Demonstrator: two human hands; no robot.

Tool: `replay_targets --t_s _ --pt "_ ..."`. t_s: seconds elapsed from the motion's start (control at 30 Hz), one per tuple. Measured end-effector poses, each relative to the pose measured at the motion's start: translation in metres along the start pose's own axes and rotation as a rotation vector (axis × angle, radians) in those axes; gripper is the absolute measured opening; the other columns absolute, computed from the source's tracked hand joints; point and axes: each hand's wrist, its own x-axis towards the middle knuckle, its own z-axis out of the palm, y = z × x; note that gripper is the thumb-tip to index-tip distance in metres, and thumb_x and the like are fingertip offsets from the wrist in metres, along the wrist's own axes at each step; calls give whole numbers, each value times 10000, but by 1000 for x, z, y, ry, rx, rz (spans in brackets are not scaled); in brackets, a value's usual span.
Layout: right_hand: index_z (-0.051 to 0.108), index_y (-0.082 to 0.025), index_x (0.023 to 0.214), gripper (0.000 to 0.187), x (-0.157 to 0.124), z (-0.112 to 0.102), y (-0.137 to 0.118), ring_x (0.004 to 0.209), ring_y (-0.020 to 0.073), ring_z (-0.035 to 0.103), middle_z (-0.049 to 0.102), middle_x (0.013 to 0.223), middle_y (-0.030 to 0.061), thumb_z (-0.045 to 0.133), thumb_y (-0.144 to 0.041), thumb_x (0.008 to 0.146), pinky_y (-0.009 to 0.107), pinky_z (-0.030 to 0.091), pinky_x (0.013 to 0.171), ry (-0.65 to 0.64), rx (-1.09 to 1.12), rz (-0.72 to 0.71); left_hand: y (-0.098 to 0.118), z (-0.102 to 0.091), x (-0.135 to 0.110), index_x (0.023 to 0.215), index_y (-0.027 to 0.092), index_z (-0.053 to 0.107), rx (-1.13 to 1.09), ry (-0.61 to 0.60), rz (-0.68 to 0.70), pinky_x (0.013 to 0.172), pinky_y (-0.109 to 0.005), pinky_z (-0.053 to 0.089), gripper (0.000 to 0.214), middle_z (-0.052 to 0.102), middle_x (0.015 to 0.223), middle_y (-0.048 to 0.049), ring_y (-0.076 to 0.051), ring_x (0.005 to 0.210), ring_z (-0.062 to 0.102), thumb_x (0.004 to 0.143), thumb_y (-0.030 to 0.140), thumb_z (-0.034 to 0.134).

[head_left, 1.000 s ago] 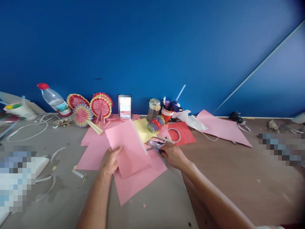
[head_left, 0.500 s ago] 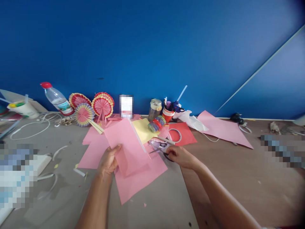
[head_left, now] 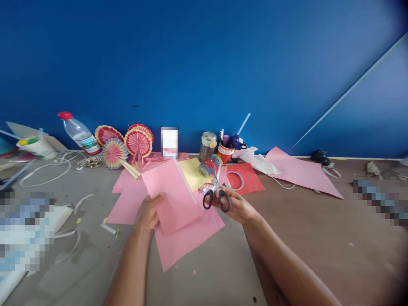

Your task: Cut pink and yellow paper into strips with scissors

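Note:
A sheet of pink paper point(head_left: 174, 199) is pinched along its left edge by my left hand point(head_left: 149, 212), thumb on top. A pale strip runs down the sheet's right edge. In my right hand point(head_left: 239, 206) is a pair of scissors point(head_left: 215, 185) with black handles, its blades pointing up and away from me. The scissors are apart from the held sheet, just to its right. Under the sheet lies more pink paper point(head_left: 191, 246). Yellow paper point(head_left: 191, 170) and a roll of tape point(head_left: 236, 180) on red paper point(head_left: 251, 177) are just beyond my hands.
Folded paper fans point(head_left: 138, 142) and a tilted bottle point(head_left: 81, 134) stand at the back left. A lidded jar point(head_left: 208, 146) and a red cup point(head_left: 225, 154) of tools are behind the paper. Pink paper point(head_left: 302, 172) lies at the right, with a white cable point(head_left: 47, 178) at the left.
My right hand has turned the scissors from pointing left, blades low, to pointing up with the handles nearest me. My left hand keeps the pink sheet nearly in place.

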Motion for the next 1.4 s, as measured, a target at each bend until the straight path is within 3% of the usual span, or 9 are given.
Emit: replay_targets --t_s 0.2,0.33,0.47,0.6,0.73,0.87,1.0,1.23,1.4 --pt "590 -215 907 285 25 2 20 689 134 529 610 800 6 744 -297 682 258 393 640 205 -48 46 1 -3 3 925 129 660 -8 37 41 620 -273 567 463 733 782 -18 -176 660 692 507 178 853" --pt "567 -238 1075 502 27 0 27 716 130 543 618 827 4 801 -343 643 242 378 633 177 63 66 1 -4 5 912 127 661 -9 36 34 635 -273 566 458 734 787 -17 -176 678 691 502 181 859" --pt "631 -190 1025 486 26 2 29 681 123 522 618 779 18 800 -414 628 241 358 596 107 79 97 2 -3 5 919 134 661 11 40 37 659 -284 566 458 735 791 -12 -180 694 693 506 180 853" --pt "643 -180 1026 366 26 5 31 700 136 541 637 754 21 724 -332 703 265 381 639 70 -139 159 4 -2 4 862 123 658 38 60 11 647 -289 562 394 727 737 -25 -196 680 696 518 188 839" --pt "641 -187 1079 404 26 3 32 611 124 496 518 629 -39 665 -259 682 265 384 604 159 -360 212 7 -3 4 854 122 652 54 110 -25 601 -287 557 350 722 706 -29 -201 636 693 540 154 804" --pt "668 -184 1020 308 24 4 31 568 112 415 436 627 -38 578 -294 747 247 331 532 154 -577 147 9 -3 4 844 114 650 53 144 -48 545 -274 551 303 714 672 -30 -188 575 679 563 96 762" --pt "647 -185 1067 377 20 12 28 645 128 454 505 710 -22 649 -288 705 248 369 588 123 -752 77 11 -4 3 826 121 638 32 148 -55 536 -262 554 258 702 654 -18 -172 554 670 591 71 732" --pt "632 -199 897 166 14 22 20 592 113 410 478 642 -42 569 -243 749 225 328 546 51 -863 43 13 -4 3 841 127 641 1 163 -15 591 -263 571 232 706 691 -13 -160 581 677 629 60 712" --pt "509 -204 696 57 13 26 18 556 97 385 430 591 -59 499 -179 746 211 296 519 36 -901 28 11 -2 2 851 131 652 6 174 9 572 -253 558 243 714 704 -16 -163 585 679 628 58 713"
